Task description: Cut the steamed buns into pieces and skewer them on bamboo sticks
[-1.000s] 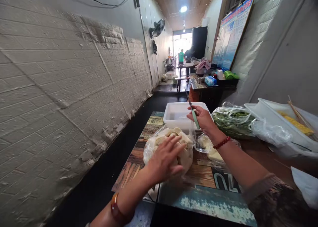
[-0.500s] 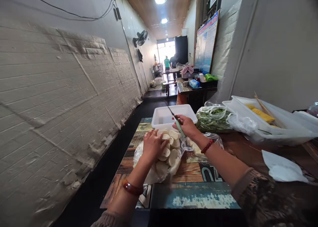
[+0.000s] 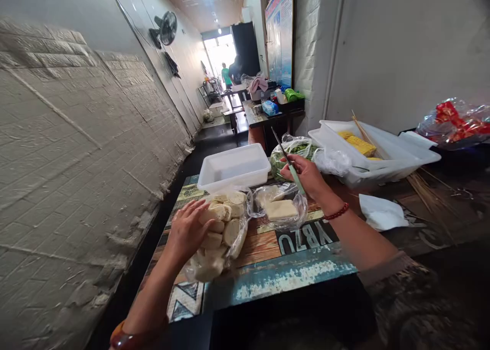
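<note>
Head view: a clear bag [image 3: 241, 235] of pale rounds [image 3: 230, 232] sits on the near part of the surface [image 3: 264, 250], just in front of the white tub [image 3: 235, 180] and left of a wrapped block [image 3: 281, 210]. The rounds look soft and doughy, easily dented, so a light hold across a round's edges should suit them. The bag's thin plastic will likely slide and crumple, and the whole load seems heavier than any one piece; lifting it would call for support underneath.

The left grip [image 3: 188, 228] lies over the bag's upper left, fingers spread and gently bent, clasping nothing that shows; the left forearm [image 3: 155, 283] rises from the lower left. The right grip [image 3: 306, 176] is closed around the green handle of a knife [image 3: 294, 173], blade slanting up and away. The right forearm [image 3: 363, 238] reaches in from the lower right. The knife seems light and rigid, best held by that handle, clear of the edge.
</note>
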The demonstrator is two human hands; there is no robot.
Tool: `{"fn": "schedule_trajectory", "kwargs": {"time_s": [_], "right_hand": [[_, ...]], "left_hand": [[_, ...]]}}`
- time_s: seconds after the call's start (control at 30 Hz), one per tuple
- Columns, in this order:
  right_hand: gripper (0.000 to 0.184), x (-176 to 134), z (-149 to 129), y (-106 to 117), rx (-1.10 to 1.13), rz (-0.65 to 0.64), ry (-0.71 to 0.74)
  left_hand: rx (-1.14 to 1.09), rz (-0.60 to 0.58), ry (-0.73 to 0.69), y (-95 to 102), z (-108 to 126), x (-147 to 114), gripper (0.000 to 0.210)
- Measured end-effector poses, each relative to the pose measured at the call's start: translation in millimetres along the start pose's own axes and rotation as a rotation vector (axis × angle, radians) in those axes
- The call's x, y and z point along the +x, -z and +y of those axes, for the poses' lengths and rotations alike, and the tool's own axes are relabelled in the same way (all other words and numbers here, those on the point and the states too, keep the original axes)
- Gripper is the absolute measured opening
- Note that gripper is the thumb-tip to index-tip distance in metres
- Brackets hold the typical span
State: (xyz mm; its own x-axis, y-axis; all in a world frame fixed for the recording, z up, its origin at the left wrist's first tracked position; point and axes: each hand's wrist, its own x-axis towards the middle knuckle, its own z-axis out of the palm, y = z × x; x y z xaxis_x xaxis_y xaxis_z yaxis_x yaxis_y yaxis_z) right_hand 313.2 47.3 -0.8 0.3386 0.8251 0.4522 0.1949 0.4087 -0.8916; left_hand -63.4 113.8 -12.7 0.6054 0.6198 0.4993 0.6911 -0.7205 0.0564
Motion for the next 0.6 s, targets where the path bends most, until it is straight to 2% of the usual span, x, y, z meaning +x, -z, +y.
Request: {"fn": "schedule_trajectory", "kwargs": {"time_s": [0.13,0.23,0.3,0.37,0.4,0.43,0.53,0.57,0.6], "right_hand": [[0.040,-8,24,11,-0.005,0.052,-0.012],[0.039,-20,43,7,0.011,0.090,-0.035],[0.038,-28,53,4,0.024,0.155,-0.055],[0.035,-35,60,4,0.041,0.196,-0.079],[0.035,-37,62,5,0.040,0.214,-0.081],[0.037,-39,62,5,0.020,0.246,-0.068],[0.034,-45,59,5,0.083,0.272,-0.062],[0.034,-47,57,5,0.097,0.265,-0.048],[0.033,-48,57,4,0.099,0.248,-0.033]], "left_hand": [[0.024,0.077,-0.017,0.7,14,-11,0.050],[0.050,0.118,0.065,10.7,33,-35,0.064],[0.066,0.248,0.219,12.6,49,-62,0.078],[0.067,0.476,0.375,4.2,68,-97,0.077],[0.058,0.534,0.429,-4.1,79,-116,0.075],[0.032,0.509,0.468,-14.6,91,-135,0.075],[-0.037,0.224,0.539,-49.0,120,-186,0.078],[-0.049,0.179,0.552,-58.2,125,-200,0.078],[-0.083,0.191,0.590,-65.3,127,-212,0.080]]}}
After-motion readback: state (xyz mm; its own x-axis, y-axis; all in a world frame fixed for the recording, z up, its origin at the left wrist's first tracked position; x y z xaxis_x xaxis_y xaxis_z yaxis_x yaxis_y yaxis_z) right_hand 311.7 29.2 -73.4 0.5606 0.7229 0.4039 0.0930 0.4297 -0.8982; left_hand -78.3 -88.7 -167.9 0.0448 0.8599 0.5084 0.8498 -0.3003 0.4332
